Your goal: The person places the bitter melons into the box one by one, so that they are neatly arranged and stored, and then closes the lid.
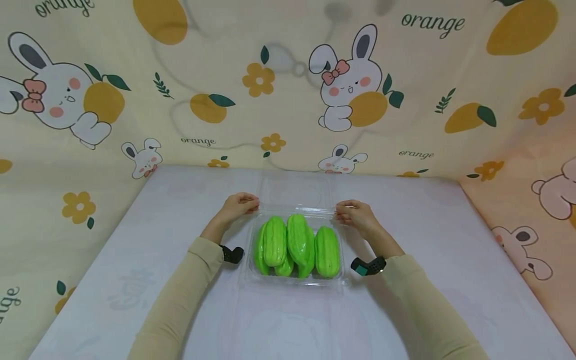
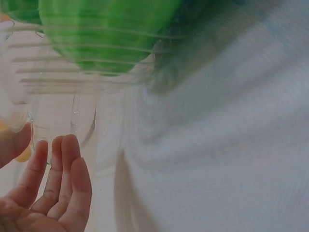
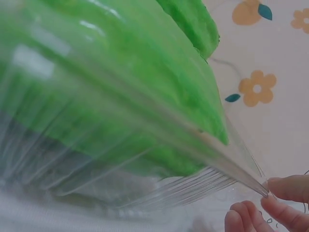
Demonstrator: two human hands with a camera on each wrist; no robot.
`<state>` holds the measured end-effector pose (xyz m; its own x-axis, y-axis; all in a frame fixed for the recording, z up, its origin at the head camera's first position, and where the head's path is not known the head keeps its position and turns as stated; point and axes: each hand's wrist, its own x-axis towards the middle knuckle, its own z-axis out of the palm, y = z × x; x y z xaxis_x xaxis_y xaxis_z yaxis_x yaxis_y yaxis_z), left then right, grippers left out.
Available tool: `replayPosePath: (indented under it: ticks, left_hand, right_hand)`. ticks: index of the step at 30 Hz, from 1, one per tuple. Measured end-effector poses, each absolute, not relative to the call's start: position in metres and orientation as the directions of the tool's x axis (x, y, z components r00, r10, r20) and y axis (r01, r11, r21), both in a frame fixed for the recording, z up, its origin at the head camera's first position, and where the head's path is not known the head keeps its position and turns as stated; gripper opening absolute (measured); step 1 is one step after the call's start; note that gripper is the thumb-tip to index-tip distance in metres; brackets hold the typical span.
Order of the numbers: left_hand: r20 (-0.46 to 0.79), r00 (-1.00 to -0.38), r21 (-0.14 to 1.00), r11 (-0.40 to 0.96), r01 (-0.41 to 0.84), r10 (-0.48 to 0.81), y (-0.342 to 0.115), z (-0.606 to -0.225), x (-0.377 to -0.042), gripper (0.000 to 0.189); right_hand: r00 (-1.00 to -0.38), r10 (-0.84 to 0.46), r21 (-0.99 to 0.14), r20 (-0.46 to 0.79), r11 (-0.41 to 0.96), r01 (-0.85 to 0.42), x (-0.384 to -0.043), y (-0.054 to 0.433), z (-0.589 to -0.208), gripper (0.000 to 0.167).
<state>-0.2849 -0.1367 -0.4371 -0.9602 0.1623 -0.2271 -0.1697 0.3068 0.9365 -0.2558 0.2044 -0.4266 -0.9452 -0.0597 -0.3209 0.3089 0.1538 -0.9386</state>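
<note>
A clear plastic clamshell box [image 1: 297, 283] sits on the table, its lid [image 1: 294, 190] folded back toward the wall. Inside lie several glossy green ridged fruits [image 1: 327, 252], shaped like star fruit. At the far left corner, near the hinge, my left hand [image 1: 238, 206] has the plastic edge between thumb and fingertips. My right hand [image 1: 357, 216] pinches the far right corner. Close up in the right wrist view, thumb and forefinger [image 3: 285, 212] meet on the rim. The left wrist view shows the left fingers [image 2: 63, 179] beyond the ribbed box wall.
A white-covered table [image 1: 157, 280] surrounds the box. Behind and at both sides hangs a cream cloth [image 1: 288, 115] printed with rabbits and oranges. Black wrist bands with cameras [image 1: 369, 266] are worn on both wrists, close to the box sides.
</note>
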Motion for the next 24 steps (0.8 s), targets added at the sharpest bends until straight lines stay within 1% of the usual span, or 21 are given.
replayPosePath:
  ticks: [10,16,18,24]
  left_hand:
    - [-0.211,-0.963,0.934,0.325,-0.148,0.168,-0.1378,-0.4412,-0.2857,0.031]
    - [-0.194,-0.966,0.931,0.342,-0.126,0.172,-0.1387,-0.4403,-0.2853,0.03]
    - [-0.192,-0.967,0.931,0.343,-0.125,0.17,-0.1386,-0.44,-0.2858,0.03]
    - [-0.183,-0.968,0.937,0.329,-0.119,0.171,-0.1386,-0.4392,-0.2856,0.026]
  right_hand:
    - [-0.946,-0.028,-0.925,-0.324,0.22,0.31,-0.2537,0.2036,-0.4214,0.038]
    - [-0.948,-0.009,-0.917,-0.319,0.256,0.307,-0.2545,0.2025,-0.4195,0.035]
    - [-0.95,-0.005,-0.919,-0.314,0.255,0.302,-0.2546,0.2021,-0.4193,0.033]
    - [-0.963,-0.017,-0.934,-0.27,0.248,0.258,-0.2534,0.2028,-0.4191,0.032]
